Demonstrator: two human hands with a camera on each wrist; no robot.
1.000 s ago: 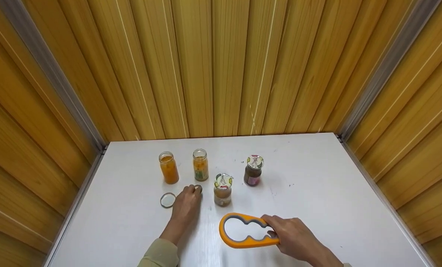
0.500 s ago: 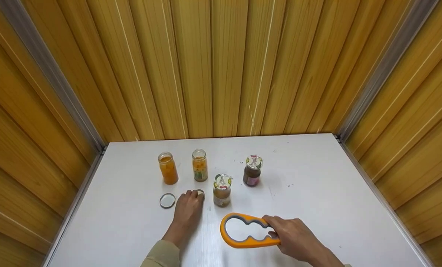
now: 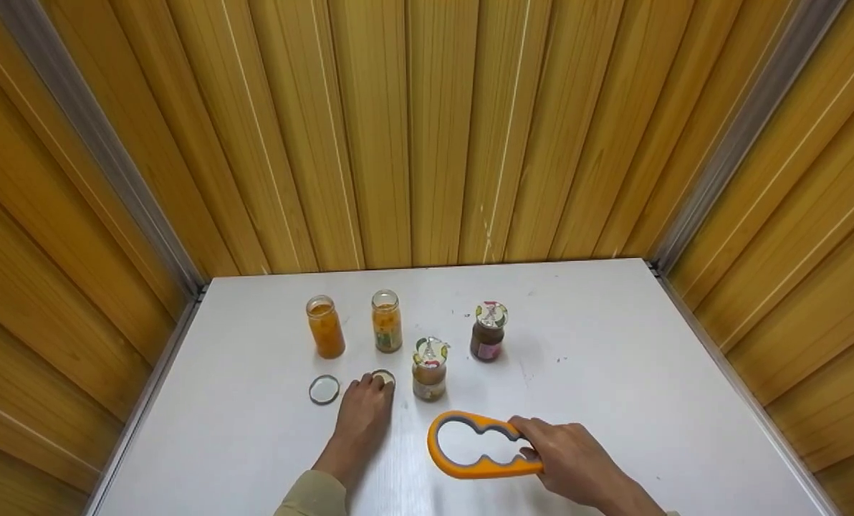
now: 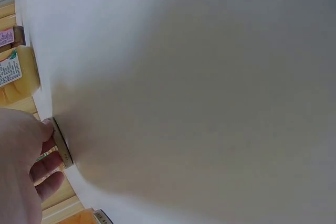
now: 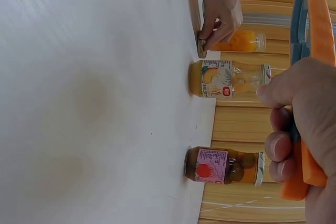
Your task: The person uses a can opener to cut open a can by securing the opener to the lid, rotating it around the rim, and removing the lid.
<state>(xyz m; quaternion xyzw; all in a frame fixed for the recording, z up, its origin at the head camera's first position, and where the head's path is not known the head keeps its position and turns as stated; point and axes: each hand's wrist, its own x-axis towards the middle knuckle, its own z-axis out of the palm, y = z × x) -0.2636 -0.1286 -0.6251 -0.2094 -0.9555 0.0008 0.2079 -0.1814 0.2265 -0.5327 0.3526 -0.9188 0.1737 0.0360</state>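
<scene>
My left hand [image 3: 365,410] pinches the rim of a round jar lid [image 4: 63,145] at the tabletop; part of this lid [image 3: 384,376] shows past the fingertips in the head view. A second lid [image 3: 324,390] lies flat just left of that hand. Behind them stand two uncapped glass jars, one with orange contents [image 3: 329,337] and one with a green label [image 3: 387,331]. My right hand [image 3: 570,459] grips the handle end of an orange and grey jar opener [image 3: 484,469], held above the table with its loop pointing left.
A pale-yellow jar with a patterned lid [image 3: 429,378] stands right of the left hand. Farther right is a dark jar [image 3: 487,344], also with a patterned lid. The white table [image 3: 613,373] meets wood-pattern walls [image 3: 441,143] behind and at both sides.
My left hand has moved slightly toward me, and the lid at its fingertips now lies flatter and shows more. My right hand and the jar opener have hardly moved.
</scene>
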